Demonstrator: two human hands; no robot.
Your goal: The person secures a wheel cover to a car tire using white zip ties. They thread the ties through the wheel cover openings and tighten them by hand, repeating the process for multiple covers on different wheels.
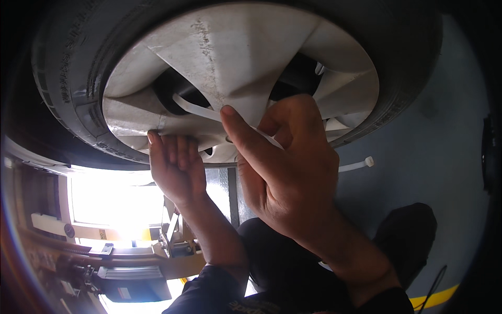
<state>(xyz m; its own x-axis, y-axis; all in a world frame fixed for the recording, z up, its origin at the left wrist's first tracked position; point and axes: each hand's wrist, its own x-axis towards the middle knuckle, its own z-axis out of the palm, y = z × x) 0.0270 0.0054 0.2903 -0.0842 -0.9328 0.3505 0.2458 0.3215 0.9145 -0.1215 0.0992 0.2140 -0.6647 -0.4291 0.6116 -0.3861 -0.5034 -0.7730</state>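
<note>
A pale grey, scuffed wheel cover (225,47) fills the upper middle, set in a black tyre (68,78). My right hand (293,172) is closed on a white cable tie (196,109), pinching it between thumb and fingers. The tie's thin end goes into a dark opening on the cover's left side. Its blocky head sticks out past the right side of my hand. My left hand (180,165) is raised against the cover's lower left edge, fingers extended side by side, with nothing visible in it. A small white piece (319,68) shows in the upper right opening.
My knees and a dark shoe (410,230) are below the wheel on a grey floor (434,141). A yellow floor line (442,298) and a thin black cable (433,287) lie at lower right. Bright windows (117,196) and workshop equipment (133,282) are at lower left.
</note>
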